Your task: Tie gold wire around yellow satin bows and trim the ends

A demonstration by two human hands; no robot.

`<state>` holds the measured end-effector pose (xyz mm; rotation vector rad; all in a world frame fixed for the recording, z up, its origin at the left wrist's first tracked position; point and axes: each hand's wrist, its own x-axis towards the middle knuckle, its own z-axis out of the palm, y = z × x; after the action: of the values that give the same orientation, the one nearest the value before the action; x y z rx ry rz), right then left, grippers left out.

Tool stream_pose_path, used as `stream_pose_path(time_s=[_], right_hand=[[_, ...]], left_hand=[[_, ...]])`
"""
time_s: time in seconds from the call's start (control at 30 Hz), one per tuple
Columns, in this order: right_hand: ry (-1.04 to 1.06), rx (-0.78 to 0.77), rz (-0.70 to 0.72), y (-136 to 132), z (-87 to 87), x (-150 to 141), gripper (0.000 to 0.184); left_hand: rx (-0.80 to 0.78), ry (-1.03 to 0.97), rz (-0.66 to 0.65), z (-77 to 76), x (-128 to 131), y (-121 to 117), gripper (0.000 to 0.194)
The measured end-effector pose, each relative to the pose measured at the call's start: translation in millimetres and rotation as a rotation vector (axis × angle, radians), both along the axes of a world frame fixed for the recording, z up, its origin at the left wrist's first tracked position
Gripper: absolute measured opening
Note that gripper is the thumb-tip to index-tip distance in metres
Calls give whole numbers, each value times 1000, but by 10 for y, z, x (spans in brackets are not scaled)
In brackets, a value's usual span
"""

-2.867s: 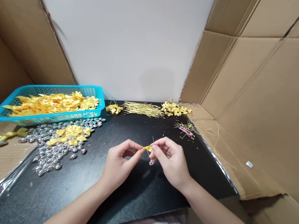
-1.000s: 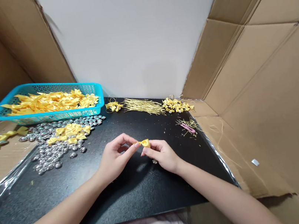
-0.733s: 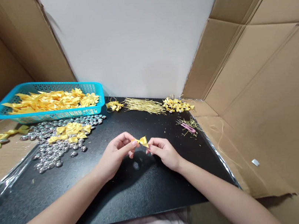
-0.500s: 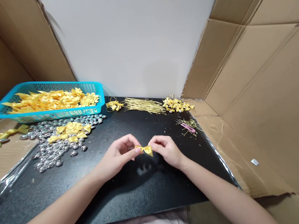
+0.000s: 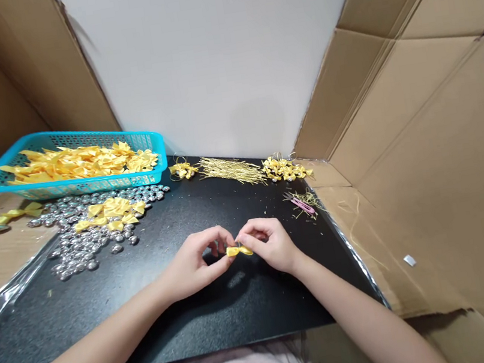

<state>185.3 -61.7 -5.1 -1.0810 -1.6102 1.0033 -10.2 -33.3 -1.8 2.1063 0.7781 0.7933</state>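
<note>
A small yellow satin ribbon bow [image 5: 239, 250] is held above the black table [image 5: 188, 311], between my two hands. The thumb and fingers of my left hand [image 5: 201, 260] pinch its left side. My right hand [image 5: 269, 243] has its fingertips closed at the bow's upper right, by its middle, where a thin strand seems to stick up. Whether a bead is on the bow I cannot make out. Beyond my hands lies a bundle of gold twist ties [image 5: 231, 169].
A blue basket [image 5: 74, 187] of yellow bows stands back left, with silver beads [image 5: 75, 255] and loose bows [image 5: 114, 211] before it. Beaded bows [image 5: 285, 169] and pink-handled scissors [image 5: 303, 204] lie on the right. Cardboard walls [image 5: 435, 134] flank the table.
The bow has turned from a slant to nearly level and sits slightly lower. My left hand's fingers have shifted around it, and my right fingertips have come in closer to its middle.
</note>
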Motion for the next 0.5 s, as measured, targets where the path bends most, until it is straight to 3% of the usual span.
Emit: stream_pose_path(time_s=[0.23,0.5], right_hand=[[-3,66,-38,-13,3,-29,22],[-62,122,-64,-16,-3,-36,23]], left_hand=[[70,-39,49,-17,23,-22,13],[-539,-271,23,-49,137,-45,33]])
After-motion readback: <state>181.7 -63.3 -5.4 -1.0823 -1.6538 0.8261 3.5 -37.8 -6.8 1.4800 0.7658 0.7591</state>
